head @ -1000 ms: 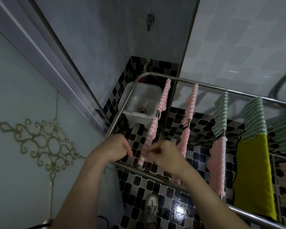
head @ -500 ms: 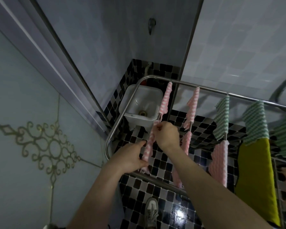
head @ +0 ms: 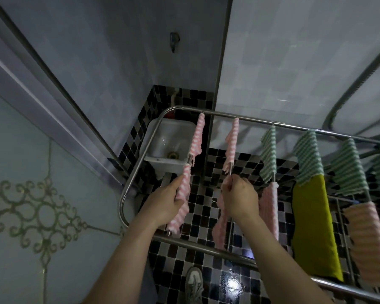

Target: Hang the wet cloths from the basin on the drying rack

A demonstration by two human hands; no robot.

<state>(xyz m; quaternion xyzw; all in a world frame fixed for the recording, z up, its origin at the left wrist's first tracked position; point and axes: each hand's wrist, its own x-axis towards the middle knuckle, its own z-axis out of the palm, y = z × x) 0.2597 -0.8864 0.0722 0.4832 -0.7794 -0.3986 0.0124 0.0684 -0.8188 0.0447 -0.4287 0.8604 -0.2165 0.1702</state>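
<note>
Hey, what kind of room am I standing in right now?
Probably a tiled bathroom or wash area: a small white sink sits low in the corner, black-and-white mosaic tiles cover the floor, and a metal drying rack carries striped cloths.

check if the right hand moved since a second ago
Yes: the right hand shifted rightward, from the leftmost rod to the second rod.
</note>
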